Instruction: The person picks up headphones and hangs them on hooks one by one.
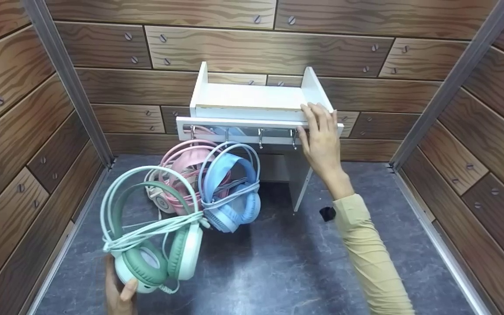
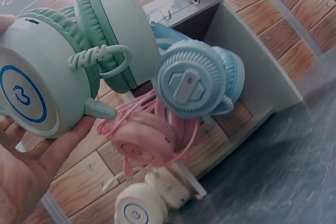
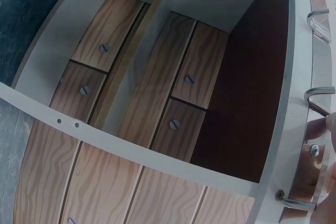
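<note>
Mint-green headphones (image 1: 190, 251) are in my left hand (image 1: 120, 288), which grips one ear cup from below; their cable is bundled across the headband. Behind them stands a white shelf rack (image 1: 252, 97) with metal hooks (image 1: 260, 138) along its front rail. Blue headphones (image 1: 230, 215), pink headphones (image 1: 193, 158) and cream headphones (image 2: 137, 203) hang at the rack's left part. My right hand (image 1: 323, 146) rests on the rack's right end, fingers extended over the top and thumb by the rightmost hook. In the right wrist view, its fingertips show at the edge beside the hooks.
Wood-patterned walls (image 1: 260, 48) enclose the space at the back and sides, with grey metal strips (image 1: 435, 87) at the corners. A small black object (image 1: 327, 213) lies on the dark floor (image 1: 269, 271), right of the rack's side panel (image 1: 298, 183).
</note>
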The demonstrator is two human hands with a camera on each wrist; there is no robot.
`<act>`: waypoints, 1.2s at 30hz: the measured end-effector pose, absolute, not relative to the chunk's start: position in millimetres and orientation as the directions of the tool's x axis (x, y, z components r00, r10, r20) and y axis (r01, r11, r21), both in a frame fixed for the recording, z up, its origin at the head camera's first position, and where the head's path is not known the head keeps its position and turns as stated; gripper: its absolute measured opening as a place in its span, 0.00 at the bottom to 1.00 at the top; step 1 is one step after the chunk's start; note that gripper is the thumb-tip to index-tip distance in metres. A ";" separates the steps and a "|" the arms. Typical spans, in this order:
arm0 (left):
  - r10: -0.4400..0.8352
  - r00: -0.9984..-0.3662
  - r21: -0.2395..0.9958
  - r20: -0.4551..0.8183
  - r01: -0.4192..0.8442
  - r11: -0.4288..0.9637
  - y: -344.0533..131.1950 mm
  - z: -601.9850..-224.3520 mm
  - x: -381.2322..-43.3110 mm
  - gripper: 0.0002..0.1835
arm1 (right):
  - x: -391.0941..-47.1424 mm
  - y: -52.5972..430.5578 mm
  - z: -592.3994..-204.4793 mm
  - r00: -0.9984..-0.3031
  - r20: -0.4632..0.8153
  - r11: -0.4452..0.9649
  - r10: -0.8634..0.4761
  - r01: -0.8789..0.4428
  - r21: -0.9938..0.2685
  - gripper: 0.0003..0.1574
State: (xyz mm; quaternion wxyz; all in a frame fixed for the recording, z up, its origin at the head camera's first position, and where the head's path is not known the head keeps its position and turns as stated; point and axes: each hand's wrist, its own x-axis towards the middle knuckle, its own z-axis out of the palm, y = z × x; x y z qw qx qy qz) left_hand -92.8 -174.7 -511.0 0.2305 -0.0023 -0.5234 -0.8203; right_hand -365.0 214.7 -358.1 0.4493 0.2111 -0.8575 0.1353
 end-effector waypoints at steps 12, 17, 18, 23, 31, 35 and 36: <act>-0.277 -0.891 0.830 0.360 0.442 -0.341 -154.9 -502.6 -95.9 0.46 | -364.3 214.5 -357.1 -0.504 0.831 0.875 -0.236 -0.483 -0.045 0.29; -0.240 -0.872 0.808 0.427 0.487 -0.332 -146.4 -503.8 -99.6 0.42 | -365.1 213.8 -357.4 -0.508 0.828 0.875 -0.237 -0.483 -0.046 0.29; -0.236 -0.871 0.813 0.431 0.488 -0.317 -144.8 -503.8 -99.9 0.42 | -365.2 213.7 -357.5 -0.509 0.827 0.874 -0.238 -0.483 -0.046 0.29; -0.221 -0.898 0.867 0.380 0.429 -0.255 -136.1 -500.8 -101.1 0.44 | -364.4 214.0 -358.4 -0.522 0.817 0.883 -0.245 -0.468 -0.035 0.29; -0.201 -0.925 0.895 0.322 0.366 -0.253 -121.4 -497.5 -105.5 0.42 | -365.0 214.1 -358.8 -0.516 0.821 0.883 -0.243 -0.467 -0.033 0.29; -0.187 -0.930 0.885 0.318 0.362 -0.295 -111.8 -493.5 -108.8 0.41 | -364.3 213.9 -358.2 -0.518 0.821 0.883 -0.241 -0.468 -0.037 0.30; -0.183 -0.924 0.877 0.335 0.377 -0.299 -109.5 -493.1 -110.0 0.42 | -364.2 213.8 -358.2 -0.520 0.820 0.883 -0.240 -0.468 -0.038 0.30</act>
